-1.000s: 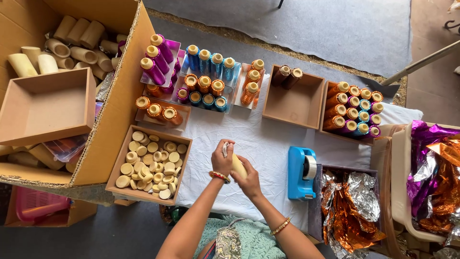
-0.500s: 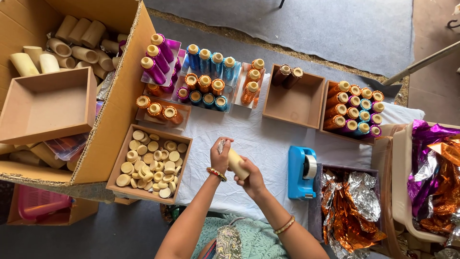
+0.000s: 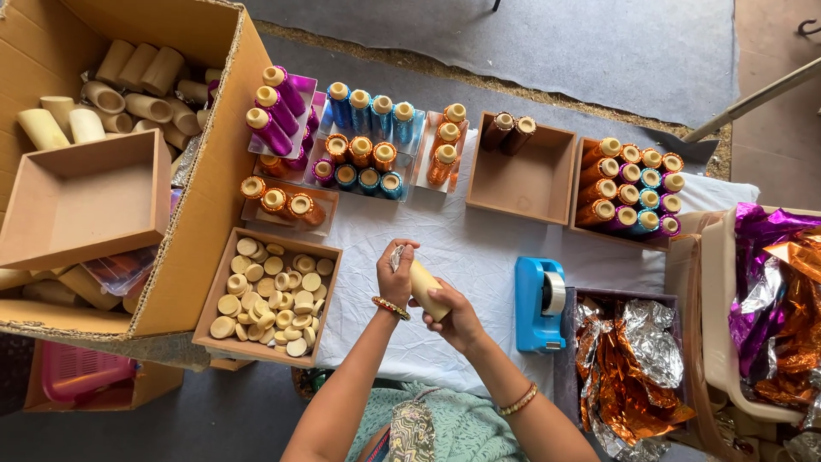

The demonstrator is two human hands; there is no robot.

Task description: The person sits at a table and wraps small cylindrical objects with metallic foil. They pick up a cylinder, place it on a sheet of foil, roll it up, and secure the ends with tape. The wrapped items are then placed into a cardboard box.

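White cloth covers the low surface [image 3: 479,257], with grey floor beyond it, in the single head view. Both hands meet above the cloth near its front edge. The right hand [image 3: 457,318] is wrapped around the lower end of a plain cream-coloured wooden cylinder [image 3: 427,289], fingers closed on it. The cylinder's long axis slants up and to the left from that hand, so its free upper end points toward the left hand [image 3: 395,272]. The left hand sits just beside that upper end, fingertips pinched on a small crinkled scrap of silver foil [image 3: 397,256] that touches the cylinder's tip. The left hand is thus the nearer one to the end being covered; the right only steadies the base.

Left of the left hand lies a shallow brown tray of pale round wooden discs [image 3: 267,291]. Right of the right hand stands a blue tape dispenser [image 3: 539,304], and farther right a box of silver and orange foil sheets [image 3: 637,359]. Beyond both hands stand trays of foil-wrapped cylinders in purple, blue and orange [image 3: 359,137].
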